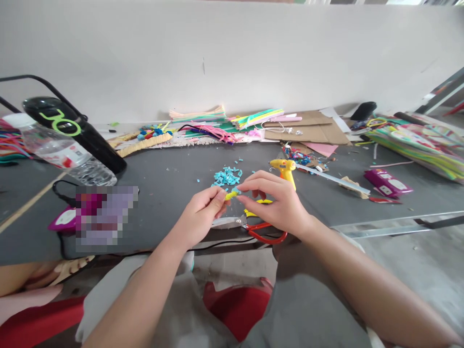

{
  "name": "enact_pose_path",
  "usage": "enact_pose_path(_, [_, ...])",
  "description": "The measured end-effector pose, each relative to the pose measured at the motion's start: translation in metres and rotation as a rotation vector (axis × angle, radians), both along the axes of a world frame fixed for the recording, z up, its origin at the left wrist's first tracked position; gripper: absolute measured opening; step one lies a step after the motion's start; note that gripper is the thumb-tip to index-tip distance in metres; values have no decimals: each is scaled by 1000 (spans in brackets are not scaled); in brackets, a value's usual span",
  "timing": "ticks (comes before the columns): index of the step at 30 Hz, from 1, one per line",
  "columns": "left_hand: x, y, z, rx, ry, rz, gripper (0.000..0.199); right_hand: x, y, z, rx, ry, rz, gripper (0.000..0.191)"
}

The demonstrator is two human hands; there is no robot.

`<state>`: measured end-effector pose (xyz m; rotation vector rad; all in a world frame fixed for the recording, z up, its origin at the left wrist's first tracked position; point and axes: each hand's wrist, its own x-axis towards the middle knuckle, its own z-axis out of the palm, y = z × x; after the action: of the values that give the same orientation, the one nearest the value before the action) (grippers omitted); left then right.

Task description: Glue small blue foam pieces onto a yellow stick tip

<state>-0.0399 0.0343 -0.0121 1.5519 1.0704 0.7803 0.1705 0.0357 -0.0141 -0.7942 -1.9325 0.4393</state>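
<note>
Between thumb and fingers, my left hand pinches a small yellow piece. A tiny blue bit is at its right end, close to the fingertips of my right hand. The thumb and fingers of my right hand curve toward that bit with a gap between them; whether they touch it I cannot tell. Just beyond my hands lies a pile of small blue pieces. Scissors with red and yellow handles lie partly under my right hand. A yellow glue gun is behind that hand.
On the grey table a clear bottle and a black bottle lean at the left. Bundles of coloured strips and cardboard line the wall. Purple devices lie left and right. A cable runs along the front edge.
</note>
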Motion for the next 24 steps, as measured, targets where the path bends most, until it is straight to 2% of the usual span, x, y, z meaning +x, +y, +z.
enact_pose_path(5, [0,-1,1,15,24,15,41,-1,-2,1,-34,14,-19,13])
enact_pose_path(10, [1,-3,2,76,87,69,41,0,-3,2,-53,14,-105,14])
enact_pose_path(16, [2,-4,4,122,168,69,41,0,-1,1,-2,-48,-114,8])
enact_pose_path(24, [2,-4,3,124,192,67,41,-1,-2,0,70,-95,-125,11])
